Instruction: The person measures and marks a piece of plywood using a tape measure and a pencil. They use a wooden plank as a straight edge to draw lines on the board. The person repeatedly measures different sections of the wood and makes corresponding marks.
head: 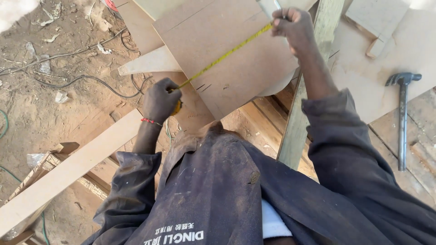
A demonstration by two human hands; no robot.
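My left hand [160, 100] is closed around the yellow tape-measure case [176, 107], most of it hidden under my fingers, at about eight o'clock from the middle of the flat brown fibreboard panel [227, 50]. From there the thin yellow measuring tape [225, 55] runs taut up toward one o'clock, lying diagonally across the panel's face. My right hand [293, 26] is closed on the far end of the tape, pinching it down at the panel's upper right edge; a pale, narrow object sticks up just beyond my knuckles, too cut off by the frame to tell what it is.

Near the tape's lower end, short dark pencil marks [203, 87] sit on the board at about four o'clock from my left hand.

A long, pale wooden plank [309, 90] runs under my right forearm, from twelve o'clock down to six. At three o'clock from my right hand, well apart, a grey steel claw hammer [402, 113] lies on the rough wooden counter [377, 77], head at the top, handle pointing to six o'clock. Another long pale timber batten [68, 174] slants away below my left arm toward seven o'clock. Black cables [91, 79] trail over the sandy ground [41, 113] at nine o'clock.
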